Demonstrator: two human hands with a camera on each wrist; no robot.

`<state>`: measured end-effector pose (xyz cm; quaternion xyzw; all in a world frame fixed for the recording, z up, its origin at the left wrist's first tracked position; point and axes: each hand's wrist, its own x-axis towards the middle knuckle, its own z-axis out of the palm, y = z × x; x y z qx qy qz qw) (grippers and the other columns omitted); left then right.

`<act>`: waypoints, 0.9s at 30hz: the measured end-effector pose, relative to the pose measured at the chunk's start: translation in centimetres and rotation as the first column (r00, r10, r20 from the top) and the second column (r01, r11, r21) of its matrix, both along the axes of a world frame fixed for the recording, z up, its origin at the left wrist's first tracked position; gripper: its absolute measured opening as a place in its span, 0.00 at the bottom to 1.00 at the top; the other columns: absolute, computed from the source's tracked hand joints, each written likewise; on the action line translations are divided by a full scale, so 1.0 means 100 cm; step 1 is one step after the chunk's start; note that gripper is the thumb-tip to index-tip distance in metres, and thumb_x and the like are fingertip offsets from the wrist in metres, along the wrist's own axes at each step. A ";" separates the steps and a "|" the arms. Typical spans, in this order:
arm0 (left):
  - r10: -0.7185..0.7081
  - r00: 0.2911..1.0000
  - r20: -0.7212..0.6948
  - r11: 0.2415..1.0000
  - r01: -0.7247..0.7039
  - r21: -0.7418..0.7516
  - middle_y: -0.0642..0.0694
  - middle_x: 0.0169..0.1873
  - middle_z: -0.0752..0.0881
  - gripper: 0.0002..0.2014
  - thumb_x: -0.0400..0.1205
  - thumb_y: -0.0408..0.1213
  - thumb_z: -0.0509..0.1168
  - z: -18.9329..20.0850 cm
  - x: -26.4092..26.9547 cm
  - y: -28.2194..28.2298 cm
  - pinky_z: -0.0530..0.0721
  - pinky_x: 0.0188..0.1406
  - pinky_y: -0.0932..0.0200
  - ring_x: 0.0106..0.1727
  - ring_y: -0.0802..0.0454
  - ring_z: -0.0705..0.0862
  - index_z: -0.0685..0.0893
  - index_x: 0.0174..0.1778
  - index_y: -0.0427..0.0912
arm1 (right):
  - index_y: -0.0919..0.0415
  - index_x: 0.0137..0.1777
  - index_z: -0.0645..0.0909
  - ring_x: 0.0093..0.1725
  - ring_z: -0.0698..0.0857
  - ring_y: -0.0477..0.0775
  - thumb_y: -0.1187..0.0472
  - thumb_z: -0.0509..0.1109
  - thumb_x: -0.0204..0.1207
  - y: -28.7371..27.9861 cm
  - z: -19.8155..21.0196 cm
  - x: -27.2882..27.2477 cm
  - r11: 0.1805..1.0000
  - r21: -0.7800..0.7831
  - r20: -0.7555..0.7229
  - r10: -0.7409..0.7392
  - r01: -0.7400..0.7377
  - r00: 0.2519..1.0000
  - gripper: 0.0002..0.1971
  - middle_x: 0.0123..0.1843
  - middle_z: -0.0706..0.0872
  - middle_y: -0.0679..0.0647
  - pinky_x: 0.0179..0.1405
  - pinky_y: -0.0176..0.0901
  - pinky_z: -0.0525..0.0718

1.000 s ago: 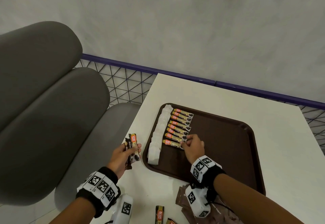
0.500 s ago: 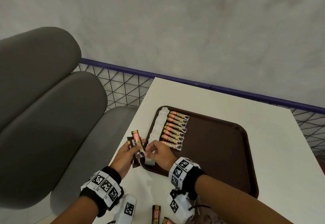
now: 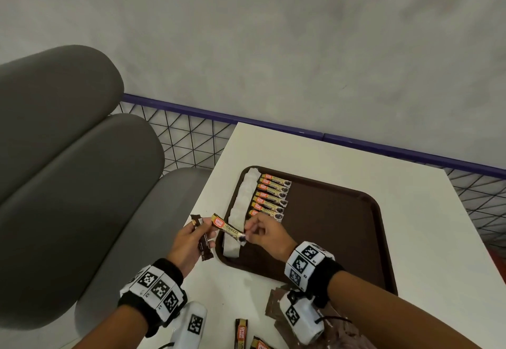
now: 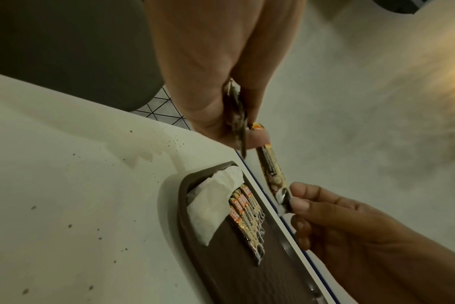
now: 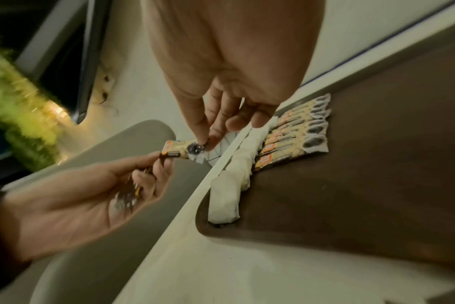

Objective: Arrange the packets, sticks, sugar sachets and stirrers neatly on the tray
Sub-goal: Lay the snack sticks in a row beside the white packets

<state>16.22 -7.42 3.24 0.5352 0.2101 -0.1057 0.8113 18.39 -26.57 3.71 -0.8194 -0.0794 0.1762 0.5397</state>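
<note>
A brown tray [image 3: 328,225] lies on the white table. Along its left edge runs a column of white sugar sachets [image 3: 241,209], with a row of several coffee sticks [image 3: 271,198] beside it. My left hand [image 3: 201,228] hovers just left of the tray and grips a few dark sticks [image 3: 204,242]. My right hand [image 3: 246,235] pinches the near end of one gold coffee stick [image 3: 228,228] above the sachets. The stick's orange end still lies at my left fingertips [image 4: 259,138]. The right wrist view shows this pinch on the gold coffee stick [image 5: 182,151] too.
Two loose coffee sticks [image 3: 241,332] lie at the table's near edge, and brown packets [image 3: 275,307] sit under my right wrist. Grey seat cushions [image 3: 82,198] stand to the left. A purple rail with wire mesh [image 3: 191,140] runs behind the table.
My right hand left the row of sticks on the tray, came across to my left hand and took hold of one gold stick, which now spans between both hands.
</note>
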 end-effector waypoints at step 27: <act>0.054 0.994 -0.096 0.998 -0.051 0.035 0.45 0.33 0.73 0.15 0.85 0.38 0.60 -0.013 -0.002 0.014 0.88 0.34 0.58 0.36 0.52 0.77 0.83 0.59 0.30 | 0.42 0.28 0.81 0.47 0.86 0.53 0.64 0.74 0.69 -0.057 -0.049 0.017 0.893 -0.329 -0.023 -0.334 0.308 0.942 0.15 0.42 0.90 0.49 0.58 0.54 0.83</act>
